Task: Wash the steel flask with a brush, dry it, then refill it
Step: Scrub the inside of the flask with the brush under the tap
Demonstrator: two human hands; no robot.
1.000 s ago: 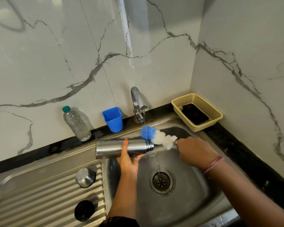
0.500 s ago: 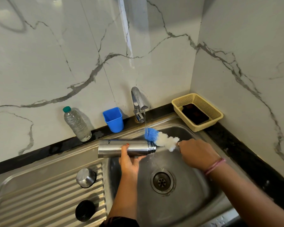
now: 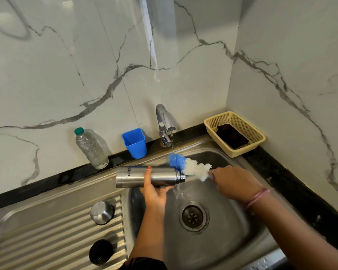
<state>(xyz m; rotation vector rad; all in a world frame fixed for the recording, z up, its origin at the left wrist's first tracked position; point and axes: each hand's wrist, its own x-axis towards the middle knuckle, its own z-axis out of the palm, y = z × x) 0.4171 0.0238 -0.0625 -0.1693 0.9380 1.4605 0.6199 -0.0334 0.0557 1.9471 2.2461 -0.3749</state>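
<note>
— Hands first: what do we hold?
— Our left hand [image 3: 154,191] grips the steel flask [image 3: 150,177] sideways above the sink [image 3: 222,240], mouth toward three o'clock. Our right hand [image 3: 234,182] clenches the brush [image 3: 189,166] handle, bristles at the flask's mouth.
— And water?
— It runs from the tap [image 3: 164,123] at twelve o'clock onto the brush. A steel cap [image 3: 101,212] and black lid [image 3: 101,251] lie at eight o'clock.

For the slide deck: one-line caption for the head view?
Left hand holds steel flask sideways; right hand rinses blue-and-white bottle brush under tap.
</note>
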